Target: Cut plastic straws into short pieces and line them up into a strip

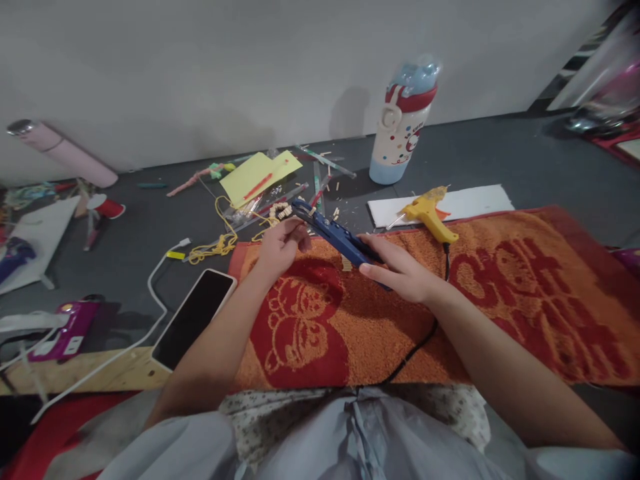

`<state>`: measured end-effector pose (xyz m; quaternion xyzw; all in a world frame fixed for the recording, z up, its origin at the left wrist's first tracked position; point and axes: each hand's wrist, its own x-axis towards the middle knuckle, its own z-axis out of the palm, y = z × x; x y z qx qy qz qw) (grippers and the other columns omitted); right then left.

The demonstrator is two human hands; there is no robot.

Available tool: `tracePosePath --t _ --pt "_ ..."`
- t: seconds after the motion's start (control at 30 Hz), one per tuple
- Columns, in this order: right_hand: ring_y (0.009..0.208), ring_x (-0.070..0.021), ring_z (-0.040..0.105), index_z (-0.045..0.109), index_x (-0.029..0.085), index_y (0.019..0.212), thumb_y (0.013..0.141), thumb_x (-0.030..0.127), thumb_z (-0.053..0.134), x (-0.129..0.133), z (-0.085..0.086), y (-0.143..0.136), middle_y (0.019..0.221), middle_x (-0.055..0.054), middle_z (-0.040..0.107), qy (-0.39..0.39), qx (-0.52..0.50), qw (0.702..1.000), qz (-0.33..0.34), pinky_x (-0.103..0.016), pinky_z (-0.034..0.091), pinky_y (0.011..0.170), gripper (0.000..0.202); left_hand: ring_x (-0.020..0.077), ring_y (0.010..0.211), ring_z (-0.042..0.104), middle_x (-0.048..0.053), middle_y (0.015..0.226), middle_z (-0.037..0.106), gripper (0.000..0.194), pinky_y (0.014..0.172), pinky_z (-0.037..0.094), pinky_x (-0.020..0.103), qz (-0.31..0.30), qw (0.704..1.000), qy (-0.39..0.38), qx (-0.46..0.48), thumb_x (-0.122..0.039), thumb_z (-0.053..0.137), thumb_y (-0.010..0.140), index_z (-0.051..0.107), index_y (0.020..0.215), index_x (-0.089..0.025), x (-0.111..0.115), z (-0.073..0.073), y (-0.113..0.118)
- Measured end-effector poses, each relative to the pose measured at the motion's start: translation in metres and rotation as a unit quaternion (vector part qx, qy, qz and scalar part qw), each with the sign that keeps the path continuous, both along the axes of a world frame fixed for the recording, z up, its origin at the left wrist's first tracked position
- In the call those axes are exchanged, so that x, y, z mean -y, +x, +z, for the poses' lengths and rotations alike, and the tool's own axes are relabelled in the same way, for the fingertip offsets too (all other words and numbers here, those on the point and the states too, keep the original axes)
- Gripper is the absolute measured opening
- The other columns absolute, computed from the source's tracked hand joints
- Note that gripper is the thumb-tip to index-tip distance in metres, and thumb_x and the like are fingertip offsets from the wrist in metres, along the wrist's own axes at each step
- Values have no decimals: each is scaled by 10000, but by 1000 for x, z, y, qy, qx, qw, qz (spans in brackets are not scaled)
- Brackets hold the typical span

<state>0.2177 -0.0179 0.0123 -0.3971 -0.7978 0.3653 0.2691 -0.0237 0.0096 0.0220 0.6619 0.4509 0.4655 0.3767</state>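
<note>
My right hand (401, 270) is wrapped round the handles of a blue hand cutter (341, 240), which slants up and left over the towel. Close to the cutter's dark head, my left hand (281, 250) has its fingers curled and pinched together; what they hold is too small to make out. A ring of small beige pieces (278, 212) lies just beyond the left fingertips. Several small wooden bits (336, 213) are scattered behind the cutter, and a little stack of beige pieces (347, 264) shows beneath it on the towel.
An orange and red towel (395, 327) covers the table's front. Behind it are a yellow glue gun (427, 212) on a white board (475, 202), an upright bottle (403, 133), and yellow paper (260, 175). A phone (195, 319) and white cable (155, 280) lie left.
</note>
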Motion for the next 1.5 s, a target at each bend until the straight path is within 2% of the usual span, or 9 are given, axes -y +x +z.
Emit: tracePosePath --t 0.33,0.73,0.93,1.03,1.1,1.2,1.23,1.33,1.5 --pt "1035 -308 589 487 151 1235 863 543 456 0 5 -1 1145 -141 622 -2 12 1000 -4 -429 478 867 542 97 478 505 -13 524 563 159 521 427 233 23 998 7 -54 -235 486 808 552 676 -177 3 2 1" --pt "1015 -284 597 514 165 1226 875 506 460 -3 5 -2 1141 -115 635 -21 -1 1000 -2 -409 467 873 493 92 455 444 -29 488 485 219 511 368 232 16 995 0 -97 -261 448 828 493 628 -186 0 -5 -1" --pt "973 -277 613 556 179 1194 884 481 448 -3 5 -5 1075 -90 668 -27 -10 999 -22 -397 470 852 445 110 483 493 -17 518 531 229 534 390 244 22 993 -4 -119 -287 459 844 510 645 -188 -5 -14 -3" --pt "975 -287 611 573 178 1160 884 490 440 -4 2 -7 1059 -94 674 -19 -1 999 -46 -406 471 845 437 135 641 572 28 703 626 218 635 435 263 68 990 29 -123 -338 466 870 557 751 -180 -7 -20 -2" --pt "950 -283 615 585 174 1122 888 495 426 -5 0 -9 1041 -98 675 -19 7 998 -67 -411 471 836 428 140 753 569 50 864 626 203 692 438 266 138 983 70 -99 -374 495 869 560 896 -184 -5 -20 0" --pt "913 -274 618 584 164 1091 893 496 412 -7 -2 -12 1032 -104 669 -31 5 995 -99 -413 471 821 423 115 687 494 25 817 558 225 639 400 252 213 969 96 -82 -409 542 849 526 911 -194 2 -16 7" --pt "910 -272 618 581 163 1089 895 494 408 -8 -3 -14 1032 -105 667 -34 0 994 -107 -412 471 819 421 109 646 467 9 755 531 224 617 383 252 203 972 88 -84 -418 535 854 521 856 -194 6 -14 10" --pt "909 -265 617 573 164 1098 901 480 401 -7 -3 -18 1028 -102 667 -34 -12 993 -112 -409 473 820 410 112 608 473 -4 659 514 305 590 373 256 102 993 4 -63 -466 495 865 525 736 -191 16 -12 23" --pt "901 -261 627 580 164 1099 906 455 407 -2 -5 -26 998 -102 680 -19 -12 996 -87 -409 481 825 389 169 852 605 60 928 652 413 770 467 295 -26 988 -126 79 -555 561 792 576 936 -168 24 -23 42"
